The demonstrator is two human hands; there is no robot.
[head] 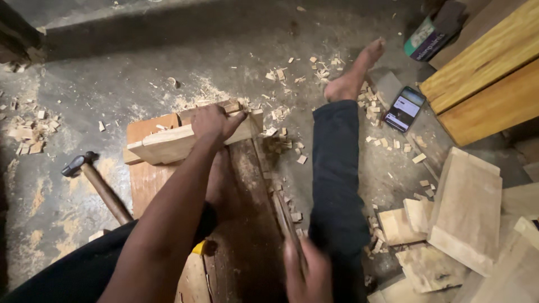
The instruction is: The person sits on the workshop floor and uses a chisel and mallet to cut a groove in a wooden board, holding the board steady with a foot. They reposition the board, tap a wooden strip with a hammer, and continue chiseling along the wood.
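Observation:
My left hand [212,122] grips the top of a pale wooden block [174,143] that stands on edge on a dark worn plank [247,224] on the floor. My right hand [306,272] is closed around the handle of a long thin tool [283,210] that lies along the plank's right side; its tip is hard to make out. My right leg in dark trousers [334,185] stretches forward, bare foot [353,76] on the concrete. My left foot appears to rest on the plank, mostly hidden by my left arm.
A hammer [92,179] lies on the floor at the left. Wood chips are scattered around. A phone [405,108] lies near my foot. Cut wooden blocks [463,207] are piled at the right, with yellow planks [483,62] behind.

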